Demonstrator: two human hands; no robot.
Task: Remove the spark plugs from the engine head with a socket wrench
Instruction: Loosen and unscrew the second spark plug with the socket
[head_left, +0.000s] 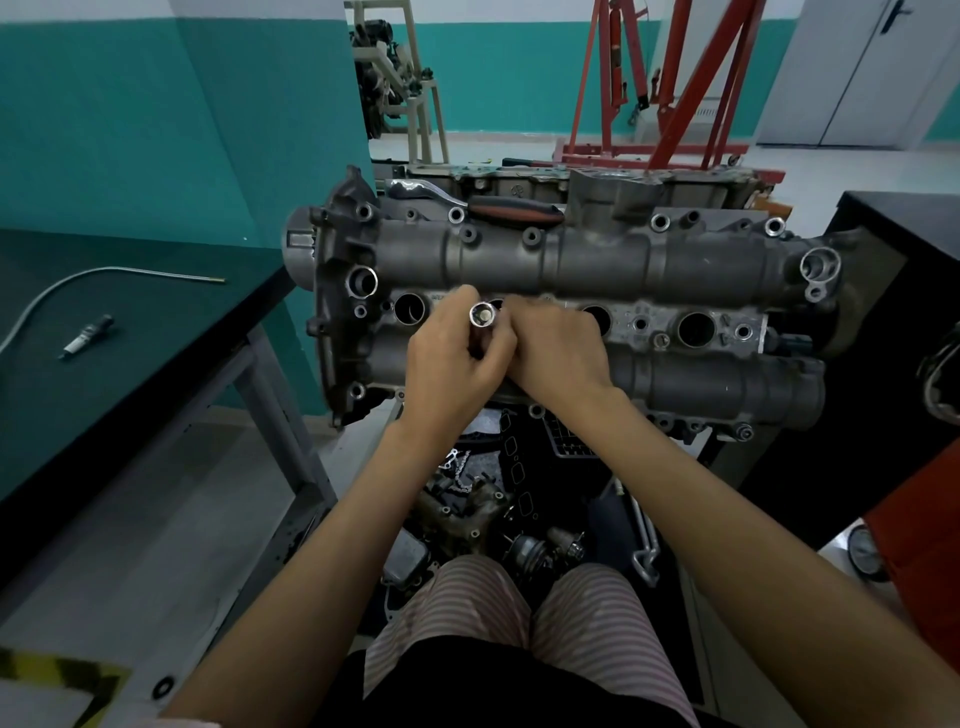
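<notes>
The grey engine head lies across the stand in front of me, with a row of round spark plug wells along its middle. My left hand grips a chrome spark plug socket, its open end facing up, over the second well from the left. My right hand sits right beside it with its fingers curled against the socket; what they pinch is hidden. A ratchet wrench with a red and black handle lies on the far side of the head. One removed spark plug lies on the dark bench at left.
The dark bench at left also carries a bent metal tube. Loose engine parts and gaskets fill the tray below the head. A red engine hoist stands behind, a black table at right.
</notes>
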